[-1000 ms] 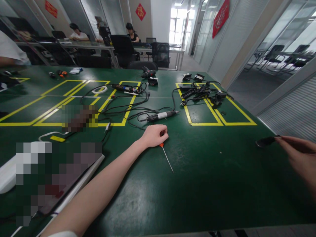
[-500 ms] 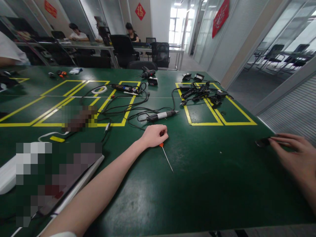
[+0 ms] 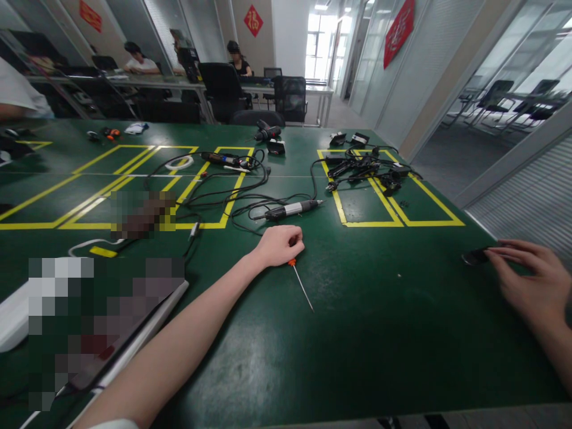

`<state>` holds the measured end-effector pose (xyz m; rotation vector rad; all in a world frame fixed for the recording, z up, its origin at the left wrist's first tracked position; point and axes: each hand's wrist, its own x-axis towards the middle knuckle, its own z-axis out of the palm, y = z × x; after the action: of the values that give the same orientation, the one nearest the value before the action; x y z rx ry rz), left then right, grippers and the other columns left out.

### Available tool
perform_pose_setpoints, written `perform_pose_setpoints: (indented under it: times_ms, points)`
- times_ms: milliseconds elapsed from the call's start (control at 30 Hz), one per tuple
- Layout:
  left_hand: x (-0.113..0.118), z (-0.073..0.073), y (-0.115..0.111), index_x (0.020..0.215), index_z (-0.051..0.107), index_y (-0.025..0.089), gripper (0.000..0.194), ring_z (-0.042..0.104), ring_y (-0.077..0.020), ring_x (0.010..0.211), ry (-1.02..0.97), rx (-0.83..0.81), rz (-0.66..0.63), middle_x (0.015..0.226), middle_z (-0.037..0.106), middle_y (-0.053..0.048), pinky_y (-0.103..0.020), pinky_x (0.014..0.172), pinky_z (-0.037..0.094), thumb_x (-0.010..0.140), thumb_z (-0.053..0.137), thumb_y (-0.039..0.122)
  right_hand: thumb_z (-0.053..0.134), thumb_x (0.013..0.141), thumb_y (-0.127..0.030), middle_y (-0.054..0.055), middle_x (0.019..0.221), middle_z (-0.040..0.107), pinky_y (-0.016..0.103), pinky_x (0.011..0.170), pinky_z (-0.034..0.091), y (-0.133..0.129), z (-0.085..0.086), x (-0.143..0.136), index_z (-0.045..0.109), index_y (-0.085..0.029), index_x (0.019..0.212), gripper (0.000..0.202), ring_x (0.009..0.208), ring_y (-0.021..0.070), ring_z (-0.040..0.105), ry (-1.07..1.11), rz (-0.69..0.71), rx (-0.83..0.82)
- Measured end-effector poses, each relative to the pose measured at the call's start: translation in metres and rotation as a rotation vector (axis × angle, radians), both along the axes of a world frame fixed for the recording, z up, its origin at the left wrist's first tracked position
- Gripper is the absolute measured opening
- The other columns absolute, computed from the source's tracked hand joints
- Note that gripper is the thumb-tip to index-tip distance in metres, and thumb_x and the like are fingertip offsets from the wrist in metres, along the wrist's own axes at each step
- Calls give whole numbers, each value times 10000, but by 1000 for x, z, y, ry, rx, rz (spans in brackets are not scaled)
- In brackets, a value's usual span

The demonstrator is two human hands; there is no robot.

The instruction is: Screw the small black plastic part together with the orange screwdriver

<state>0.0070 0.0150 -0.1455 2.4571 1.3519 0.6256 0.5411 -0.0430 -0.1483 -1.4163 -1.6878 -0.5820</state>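
Observation:
My left hand is closed around the handle of a screwdriver over the middle of the green table. An orange collar shows below the fist, and the thin metal shaft slants down to the right. At the far right, my right hand pinches a small dark, flat object between thumb and fingers, low over the tabletop. Just beyond my left hand lies a grey and black electric screwdriver with its cable.
Black cabled parts are heaped inside yellow tape at the back right. A drill lies at the far edge. Blurred-out items and a white-edged object lie left of my forearm. People sit beyond the table.
My right hand has shifted very slightly at the right edge, still with the dark object. My left hand and the screwdriver have hardly moved.

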Motion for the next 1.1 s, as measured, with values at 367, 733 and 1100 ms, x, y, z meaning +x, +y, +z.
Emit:
perform_pose_setpoints:
  times_ms: [367, 733, 1100]
  points:
    - [1, 0, 0, 750, 607, 201, 120, 592, -172, 707, 6, 4, 12, 747, 660, 0, -273, 629, 355, 833, 546, 263, 698, 859, -447, 110, 981, 727, 461, 774, 574, 4, -4, 1, 745, -202, 822, 252, 884, 308, 716, -30, -2, -23]
    - [1, 1, 0, 749, 603, 202, 133, 595, -177, 716, 10, -4, 10, 763, 669, -7, -273, 631, 357, 834, 536, 280, 715, 849, -404, 111, 1146, 731, 441, 770, 584, 1, -11, 13, 737, -223, 871, 184, 873, 289, 723, -146, -6, 6]
    - [1, 1, 0, 733, 573, 201, 136, 578, -171, 681, 3, 8, 5, 736, 653, -4, -276, 630, 355, 836, 515, 269, 731, 836, -350, 123, 1139, 736, 458, 907, 578, -3, -1, 0, 733, -195, 845, 155, 984, 307, 730, -38, -2, 31]
